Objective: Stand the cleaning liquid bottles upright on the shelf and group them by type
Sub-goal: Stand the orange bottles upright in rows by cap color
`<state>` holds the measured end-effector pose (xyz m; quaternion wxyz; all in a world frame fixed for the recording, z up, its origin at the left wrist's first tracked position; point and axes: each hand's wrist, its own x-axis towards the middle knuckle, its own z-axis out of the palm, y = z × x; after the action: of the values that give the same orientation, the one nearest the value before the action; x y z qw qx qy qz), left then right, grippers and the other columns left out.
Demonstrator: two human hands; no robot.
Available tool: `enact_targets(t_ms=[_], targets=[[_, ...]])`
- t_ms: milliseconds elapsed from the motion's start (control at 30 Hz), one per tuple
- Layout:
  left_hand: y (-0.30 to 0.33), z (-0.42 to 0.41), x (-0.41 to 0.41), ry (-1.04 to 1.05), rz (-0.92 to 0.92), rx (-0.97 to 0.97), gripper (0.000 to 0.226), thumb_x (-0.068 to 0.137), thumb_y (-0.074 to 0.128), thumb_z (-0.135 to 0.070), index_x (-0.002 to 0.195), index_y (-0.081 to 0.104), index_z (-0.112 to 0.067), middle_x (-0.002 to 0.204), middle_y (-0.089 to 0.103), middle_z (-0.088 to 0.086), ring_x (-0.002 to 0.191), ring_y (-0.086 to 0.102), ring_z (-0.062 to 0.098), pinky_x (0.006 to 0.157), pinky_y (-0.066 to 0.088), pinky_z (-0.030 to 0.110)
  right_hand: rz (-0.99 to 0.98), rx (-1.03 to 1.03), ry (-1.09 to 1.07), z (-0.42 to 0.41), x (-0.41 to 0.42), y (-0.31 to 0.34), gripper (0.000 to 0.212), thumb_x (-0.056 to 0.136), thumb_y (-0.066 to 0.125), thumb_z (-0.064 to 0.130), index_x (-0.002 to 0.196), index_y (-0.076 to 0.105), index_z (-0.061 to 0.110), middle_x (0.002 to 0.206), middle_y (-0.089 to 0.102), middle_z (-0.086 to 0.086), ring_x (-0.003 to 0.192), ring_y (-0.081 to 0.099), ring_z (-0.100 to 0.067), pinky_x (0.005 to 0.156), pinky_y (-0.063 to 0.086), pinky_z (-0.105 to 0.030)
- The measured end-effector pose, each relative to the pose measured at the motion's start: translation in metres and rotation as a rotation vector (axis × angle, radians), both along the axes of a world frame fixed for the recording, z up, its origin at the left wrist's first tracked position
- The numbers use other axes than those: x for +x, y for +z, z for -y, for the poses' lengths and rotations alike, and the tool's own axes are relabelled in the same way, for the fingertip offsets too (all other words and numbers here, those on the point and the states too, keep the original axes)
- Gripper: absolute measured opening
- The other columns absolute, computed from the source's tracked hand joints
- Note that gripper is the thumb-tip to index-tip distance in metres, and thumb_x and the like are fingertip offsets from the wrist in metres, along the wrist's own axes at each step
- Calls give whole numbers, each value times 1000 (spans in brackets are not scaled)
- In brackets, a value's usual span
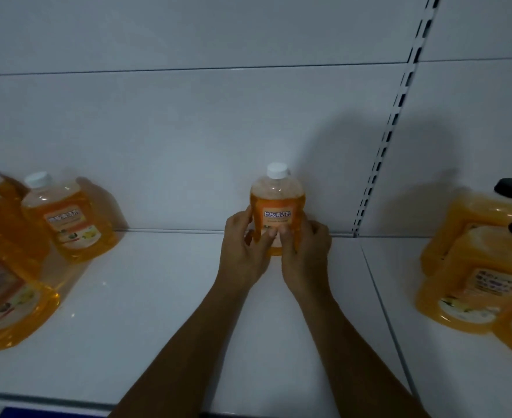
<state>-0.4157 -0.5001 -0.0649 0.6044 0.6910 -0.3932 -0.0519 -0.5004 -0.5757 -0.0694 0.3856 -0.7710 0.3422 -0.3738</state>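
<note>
Upright white-capped bottle [277, 212], label "地板清洁剂", grasped by left hand [242, 248], right hand [306, 251].

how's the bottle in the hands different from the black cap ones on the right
The held bottle has a white cap; the black-cap bottles have black ones. The held bottle looks slimmer and rounder, while the black-cap bottles look broader and jug-like. Its orange label differs from their pale one. Both hands, left hand and right hand, grip only it. All hold orange liquid.

White panelled back wall [188, 131] and slotted upright [399, 110] standing in dim light, shadows falling across the panels.
</note>
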Motion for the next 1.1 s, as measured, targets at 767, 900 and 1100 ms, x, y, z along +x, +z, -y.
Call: enact_targets(t_ms=[767,900,1100], targets=[[24,-180,101,695,-125,-113,88,86,70,-11,152,12,-20,154,26,6,141,28,23,113,33,49,-38,-90,494,-127,107,25,40,89,65,15,128,52,17,117,62,4,106,60,-12,89,49,-25],[29,-186,123,660,-99,-134,73,93,63,-17,147,18,-35,144,39,-5,134,37,14,113,34,44,-80,299,616,-163,187,28,64,94,61,25,149,28,24,152,36,7,135,38,-12,107,38,-33],[23,-200,144,460,-319,-4,60,93,59,-9,146,31,-15,143,46,5,132,46,23,100,41,29,115,533,776,-190,216,29,36,91,64,28,123,54,42,117,65,14,111,62,-6,91,52,-25]])
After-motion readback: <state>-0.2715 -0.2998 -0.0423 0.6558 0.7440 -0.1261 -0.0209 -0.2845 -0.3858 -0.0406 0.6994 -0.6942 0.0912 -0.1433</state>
